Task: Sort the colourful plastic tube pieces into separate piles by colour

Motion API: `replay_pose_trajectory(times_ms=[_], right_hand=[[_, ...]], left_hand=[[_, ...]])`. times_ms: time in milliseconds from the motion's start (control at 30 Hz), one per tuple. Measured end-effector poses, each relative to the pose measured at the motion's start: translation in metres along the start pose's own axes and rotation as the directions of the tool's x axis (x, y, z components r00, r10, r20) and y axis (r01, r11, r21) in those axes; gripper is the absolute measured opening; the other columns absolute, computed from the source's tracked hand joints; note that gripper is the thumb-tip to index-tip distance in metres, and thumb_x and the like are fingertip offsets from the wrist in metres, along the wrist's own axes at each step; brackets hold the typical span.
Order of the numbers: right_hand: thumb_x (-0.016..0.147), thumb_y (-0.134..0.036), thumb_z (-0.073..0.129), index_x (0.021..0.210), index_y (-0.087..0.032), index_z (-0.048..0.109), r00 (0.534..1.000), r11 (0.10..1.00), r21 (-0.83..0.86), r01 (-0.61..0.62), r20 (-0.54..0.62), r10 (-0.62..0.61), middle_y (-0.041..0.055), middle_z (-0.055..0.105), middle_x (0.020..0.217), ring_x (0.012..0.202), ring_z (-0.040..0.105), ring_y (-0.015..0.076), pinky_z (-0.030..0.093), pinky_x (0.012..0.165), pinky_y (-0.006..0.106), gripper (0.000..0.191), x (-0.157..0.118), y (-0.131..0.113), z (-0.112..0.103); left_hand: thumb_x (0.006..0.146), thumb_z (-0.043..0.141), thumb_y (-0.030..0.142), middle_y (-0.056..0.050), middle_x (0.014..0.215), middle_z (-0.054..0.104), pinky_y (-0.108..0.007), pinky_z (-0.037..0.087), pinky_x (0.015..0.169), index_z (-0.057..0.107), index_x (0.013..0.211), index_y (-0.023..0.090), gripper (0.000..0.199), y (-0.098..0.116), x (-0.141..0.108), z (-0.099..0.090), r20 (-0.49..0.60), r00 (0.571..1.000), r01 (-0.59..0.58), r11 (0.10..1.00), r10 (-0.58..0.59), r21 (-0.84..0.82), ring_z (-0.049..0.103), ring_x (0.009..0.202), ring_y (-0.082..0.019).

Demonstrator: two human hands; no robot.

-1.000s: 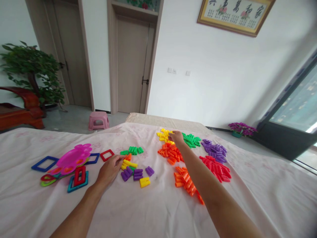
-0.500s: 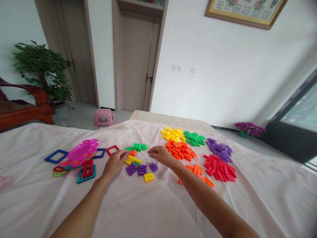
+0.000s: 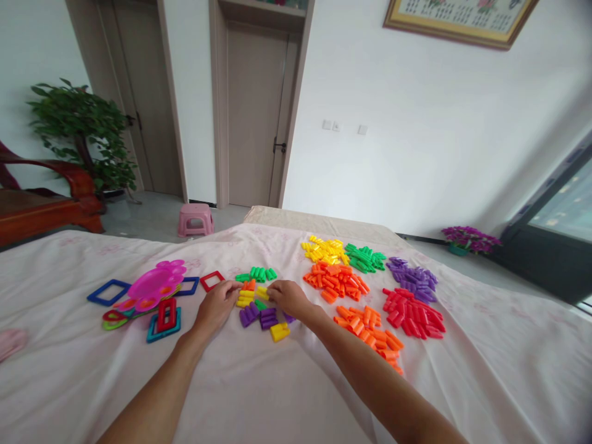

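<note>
Right-hand grip (image 3: 290, 298) apparently touching a yellow piece (image 3: 261, 293), left-hand grip (image 3: 217, 304) beside orange pieces (image 3: 248, 285), red pile (image 3: 412, 313) farther right

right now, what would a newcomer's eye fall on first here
Probably the yellow, green, orange, purple and red heaps, right of the right hand. Next, perhaps, the shiny pink plate, left of the left hand. A small mixed-color cluster lies around the fingertips.

The blocks (image 3: 268, 318) look glossy plastic, the sheet (image 3: 259, 394) matt cloth, the chair (image 3: 86, 180) polished wood.
</note>
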State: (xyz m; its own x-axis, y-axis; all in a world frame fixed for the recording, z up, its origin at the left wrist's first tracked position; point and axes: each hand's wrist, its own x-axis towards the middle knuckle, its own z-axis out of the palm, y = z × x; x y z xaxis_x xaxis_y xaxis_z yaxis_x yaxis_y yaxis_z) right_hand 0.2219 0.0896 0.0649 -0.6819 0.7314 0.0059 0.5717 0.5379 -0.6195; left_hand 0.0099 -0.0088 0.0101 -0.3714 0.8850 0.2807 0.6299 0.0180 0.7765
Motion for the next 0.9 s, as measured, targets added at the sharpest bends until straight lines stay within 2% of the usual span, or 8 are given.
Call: replay_pose_trajectory(times_ms=[200, 300, 367, 500, 633, 700, 767, 900], right_hand=[[0.092, -0.025, 0.053, 0.089, -0.015, 0.071, 0.988, 0.923, 0.363, -0.126, -0.040, 0.150, 0.0048, 0.075, 0.085, 0.061, 0.060, 0.0090, 0.044, 0.057, 0.018, 0.022, 0.005, 0.027, -0.013], [0.088, -0.022, 0.057, 0.088, -0.014, 0.073, 0.975, 0.892, 0.424, -0.157, -0.079, 0.209, 0.0048, 0.075, 0.082, 0.057, 0.058, 0.0079, 0.043, 0.056, 0.018, 0.018, 0.010, 0.042, -0.028], [0.084, -0.023, 0.059, 0.083, -0.014, 0.073, 0.961, 0.903, 0.410, -0.131, -0.171, 0.217, 0.0046, 0.074, 0.077, 0.056, 0.058, 0.0083, 0.044, 0.056, 0.018, 0.016, 0.015, 0.053, -0.046], [0.079, -0.026, 0.063, 0.074, -0.012, 0.071, 0.857, 0.913, 0.387, -0.128, -0.420, 0.298, 0.0052, 0.072, 0.071, 0.058, 0.061, 0.0110, 0.046, 0.056, 0.020, 0.017, 0.029, 0.074, -0.093], [0.077, -0.029, 0.065, 0.091, -0.011, 0.072, 0.783, 0.901, 0.408, -0.145, -0.509, 0.357, 0.0069, 0.073, 0.078, 0.064, 0.066, 0.0142, 0.049, 0.058, 0.022, 0.024, 0.039, 0.086, -0.124], [0.077, -0.027, 0.063, 0.101, -0.011, 0.072, 0.769, 0.898, 0.415, -0.145, -0.524, 0.366, 0.0083, 0.074, 0.085, 0.069, 0.068, 0.0157, 0.052, 0.061, 0.023, 0.029, 0.039, 0.088, -0.121], [0.078, -0.023, 0.061, 0.108, -0.011, 0.071, 0.774, 0.897, 0.420, -0.137, -0.520, 0.362, 0.0088, 0.075, 0.092, 0.076, 0.070, 0.0165, 0.054, 0.066, 0.025, 0.033, 0.036, 0.086, -0.106], [0.079, -0.016, 0.057, 0.112, -0.016, 0.071, 0.869, 0.949, 0.312, -0.040, -0.457, 0.187, 0.0064, 0.076, 0.102, 0.091, 0.071, 0.0169, 0.054, 0.080, 0.027, 0.036, 0.022, 0.069, -0.064]], left_hand=[[0.087, 0.049, 0.035, -0.007, 0.119, 0.071, -0.031, 0.051, 0.092, 0.071, 0.113, 0.019, 0.037, 0.001, 0.000, 0.000, 0.015, 1.000, 0.013, 1.000, -0.013, 0.011, 0.067, 0.105, -0.021], [0.087, 0.049, 0.035, -0.006, 0.115, 0.072, -0.031, 0.051, 0.092, 0.071, 0.111, 0.020, 0.036, 0.001, 0.000, 0.000, 0.021, 1.000, 0.011, 1.000, -0.011, 0.014, 0.067, 0.105, -0.021], [0.087, 0.049, 0.035, -0.006, 0.113, 0.072, -0.031, 0.051, 0.092, 0.072, 0.110, 0.020, 0.036, -0.001, 0.001, 0.001, 0.020, 1.000, 0.000, 1.000, 0.000, 0.024, 0.066, 0.105, -0.021], [0.087, 0.049, 0.035, -0.005, 0.113, 0.072, -0.031, 0.051, 0.092, 0.072, 0.110, 0.021, 0.036, -0.004, 0.002, 0.002, 0.019, 1.000, 0.001, 0.999, -0.002, 0.040, 0.067, 0.104, -0.021], [0.087, 0.048, 0.035, -0.005, 0.114, 0.072, -0.031, 0.051, 0.092, 0.071, 0.112, 0.021, 0.037, -0.006, 0.003, 0.002, 0.021, 1.000, 0.006, 0.999, -0.007, 0.037, 0.067, 0.105, -0.021], [0.087, 0.048, 0.035, -0.006, 0.115, 0.071, -0.031, 0.051, 0.091, 0.071, 0.113, 0.020, 0.037, -0.006, 0.003, 0.003, 0.022, 1.000, 0.005, 0.999, -0.005, 0.032, 0.067, 0.105, -0.021], [0.087, 0.048, 0.035, -0.006, 0.114, 0.072, -0.031, 0.051, 0.091, 0.071, 0.112, 0.020, 0.037, -0.006, 0.004, 0.002, 0.022, 1.000, 0.002, 0.999, -0.002, 0.035, 0.067, 0.104, -0.021], [0.086, 0.049, 0.035, -0.006, 0.112, 0.072, -0.031, 0.051, 0.091, 0.071, 0.112, 0.020, 0.037, -0.001, 0.002, 0.000, 0.023, 1.000, 0.010, 0.999, -0.011, 0.041, 0.067, 0.103, -0.021]])
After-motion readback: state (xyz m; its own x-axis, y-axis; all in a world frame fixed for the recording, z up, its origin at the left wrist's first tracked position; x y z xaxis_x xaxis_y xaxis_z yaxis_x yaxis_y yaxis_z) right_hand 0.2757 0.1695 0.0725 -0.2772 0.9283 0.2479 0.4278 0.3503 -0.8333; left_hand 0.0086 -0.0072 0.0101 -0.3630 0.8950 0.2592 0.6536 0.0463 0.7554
